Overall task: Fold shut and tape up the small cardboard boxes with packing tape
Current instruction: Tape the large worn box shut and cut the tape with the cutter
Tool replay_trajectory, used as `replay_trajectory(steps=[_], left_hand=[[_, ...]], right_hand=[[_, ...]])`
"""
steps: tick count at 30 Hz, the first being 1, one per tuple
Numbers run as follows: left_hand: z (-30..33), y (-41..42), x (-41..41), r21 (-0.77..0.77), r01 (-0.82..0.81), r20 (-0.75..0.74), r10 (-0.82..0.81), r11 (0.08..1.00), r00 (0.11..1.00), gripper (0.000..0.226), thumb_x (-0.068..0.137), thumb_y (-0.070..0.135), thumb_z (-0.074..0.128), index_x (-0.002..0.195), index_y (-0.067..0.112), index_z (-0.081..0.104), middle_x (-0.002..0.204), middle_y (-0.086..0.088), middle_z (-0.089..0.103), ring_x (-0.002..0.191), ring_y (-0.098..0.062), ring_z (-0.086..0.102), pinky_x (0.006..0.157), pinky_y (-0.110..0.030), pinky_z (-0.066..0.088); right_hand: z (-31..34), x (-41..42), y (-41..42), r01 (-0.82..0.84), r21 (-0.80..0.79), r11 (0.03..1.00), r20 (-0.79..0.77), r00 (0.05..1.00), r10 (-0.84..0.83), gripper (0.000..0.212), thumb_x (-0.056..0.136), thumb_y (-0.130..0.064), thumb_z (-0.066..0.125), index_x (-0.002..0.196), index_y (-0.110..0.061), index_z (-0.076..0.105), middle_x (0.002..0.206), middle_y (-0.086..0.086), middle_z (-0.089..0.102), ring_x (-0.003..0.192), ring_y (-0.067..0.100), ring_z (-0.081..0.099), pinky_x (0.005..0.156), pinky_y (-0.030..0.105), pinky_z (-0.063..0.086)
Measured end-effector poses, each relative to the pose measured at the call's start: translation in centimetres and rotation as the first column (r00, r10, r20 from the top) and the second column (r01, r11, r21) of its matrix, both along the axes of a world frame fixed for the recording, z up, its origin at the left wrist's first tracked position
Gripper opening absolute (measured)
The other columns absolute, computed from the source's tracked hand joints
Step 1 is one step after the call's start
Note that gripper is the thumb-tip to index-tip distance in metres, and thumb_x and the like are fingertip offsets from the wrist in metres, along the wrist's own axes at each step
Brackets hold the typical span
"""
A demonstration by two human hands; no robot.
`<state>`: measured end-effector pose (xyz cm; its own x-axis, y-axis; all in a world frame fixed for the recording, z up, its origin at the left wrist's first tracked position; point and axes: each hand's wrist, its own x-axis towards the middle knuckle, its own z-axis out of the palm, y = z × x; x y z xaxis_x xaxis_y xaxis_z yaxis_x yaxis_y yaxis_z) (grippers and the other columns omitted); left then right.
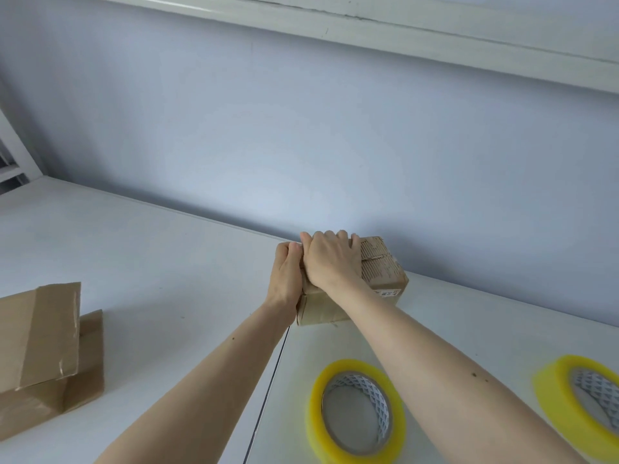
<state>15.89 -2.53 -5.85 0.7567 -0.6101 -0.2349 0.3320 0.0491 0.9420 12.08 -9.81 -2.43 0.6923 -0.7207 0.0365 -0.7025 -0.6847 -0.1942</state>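
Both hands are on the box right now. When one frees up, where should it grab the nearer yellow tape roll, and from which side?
Come from above with the right hand. The nearer tape roll lies flat on the table, hole upward, so probably put the thumb inside the core and the fingers over the outer yellow rim on the side nearest the person. The left hand can stay pressing the box.

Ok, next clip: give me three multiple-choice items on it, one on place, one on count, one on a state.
1. Where is the box the hands hold?
A. by the wall
B. at the near edge
C. on the stack

2. How many tape rolls?
A. one
B. two
C. four

3. The box's top flaps are:
A. upright
B. torn off
C. folded down

Answers:
1 A, it sits at the table's far side.
2 B, one roll near, another at right.
3 C, the right hand lies on top, left hand at its side.
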Motion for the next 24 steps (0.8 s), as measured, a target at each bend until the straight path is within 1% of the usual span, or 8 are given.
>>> replay_trajectory(steps=[6,9,11,15,18,21,22,24], left_hand=[[-0.1,-0.1,0.1,0.011,-0.008,-0.017,0.008,1.000,1.000,0.018,0.104,0.024,0.041,0.088,0.020,0.047,0.078,0.007,0.053,0.065,-0.009,0.051,0.055,-0.021,0.042],[0.0,0.1,0.1,0.022,-0.010,-0.019,0.010,1.000,1.000,0.018,0.106,0.028,0.040,0.093,0.019,0.050,0.083,0.005,0.055,0.074,-0.012,0.055,0.065,-0.027,0.045],[0.1,0.1,0.3,0.018,-0.013,-0.051,0.014,1.000,0.999,0.016,0.104,0.028,0.041,0.095,0.020,0.051,0.084,0.003,0.054,0.074,-0.014,0.054,0.067,-0.029,0.046],[0.1,0.0,0.1,0.042,-0.016,-0.063,0.018,0.999,0.998,0.017,0.104,0.032,0.042,0.097,0.021,0.053,0.089,0.000,0.056,0.076,-0.018,0.056,0.070,-0.031,0.049],[1.3,0.0,0.2,0.060,-0.018,-0.085,0.023,0.998,0.996,0.023,0.106,0.033,0.037,0.103,0.017,0.054,0.094,-0.004,0.059,0.079,-0.020,0.059,0.071,-0.032,0.051],[3.1,0.2,0.9,0.138,-0.026,-0.217,0.056,0.990,0.974,0.031,0.106,0.029,0.035,0.087,0.011,0.052,0.074,-0.003,0.052,0.062,-0.019,0.052,0.059,-0.025,0.042],[3.1,0.6,1.1,0.170,0.001,-0.273,0.046,0.985,0.961,0.033,0.105,0.031,0.037,0.082,0.013,0.051,0.070,-0.001,0.052,0.061,-0.018,0.051,0.060,-0.025,0.040],[3.6,1.3,0.7,0.219,0.077,-0.336,0.001,0.973,0.942,0.041,0.106,0.045,0.037,0.087,0.014,0.057,0.077,0.000,0.058,0.067,-0.018,0.056,0.058,-0.024,0.043]], right_hand=[[-0.9,-1.1,0.1,-0.066,0.002,0.998,-0.021,0.998,0.066,0.053,0.108,-0.042,0.011,0.142,-0.019,0.044,0.154,-0.002,0.038,0.149,0.022,0.014,0.121,0.054,0.006],[-0.5,-2.1,0.6,-0.083,0.025,0.996,-0.002,0.997,0.083,0.053,0.108,-0.041,0.014,0.154,-0.018,0.026,0.165,-0.003,0.016,0.153,0.022,0.000,0.123,0.051,-0.001],[-0.8,-3.6,1.3,-0.090,0.000,0.996,0.012,0.996,0.090,0.052,0.108,-0.041,0.016,0.155,-0.020,0.024,0.166,-0.004,0.012,0.154,0.022,-0.001,0.123,0.051,-0.003],[-1.7,-4.5,1.9,-0.081,-0.070,0.994,0.065,0.994,0.085,0.047,0.108,-0.040,0.020,0.150,-0.024,0.032,0.163,-0.006,0.022,0.151,0.022,0.009,0.122,0.057,0.000],[-1.5,-4.5,1.6,-0.097,-0.107,0.990,0.158,0.981,0.113,0.054,0.105,-0.046,0.017,0.140,-0.022,0.050,0.157,-0.003,0.035,0.148,0.020,0.023,0.122,0.051,0.001],[-1.9,-5.9,1.9,-0.062,-0.294,0.954,0.374,0.911,0.175,0.057,0.101,-0.054,0.020,0.104,-0.023,0.069,0.117,-0.007,0.068,0.119,0.017,0.058,0.120,0.052,0.015],[-1.9,-6.1,1.8,-0.045,-0.346,0.937,0.399,0.897,0.191,0.054,0.102,-0.054,0.024,0.097,-0.024,0.068,0.105,-0.008,0.070,0.110,0.017,0.061,0.118,0.052,0.019],[-0.8,-5.7,1.5,-0.041,-0.304,0.952,0.390,0.906,0.164,0.054,0.101,-0.056,0.024,0.090,-0.023,0.065,0.096,-0.008,0.069,0.103,0.019,0.059,0.116,0.049,0.018]])
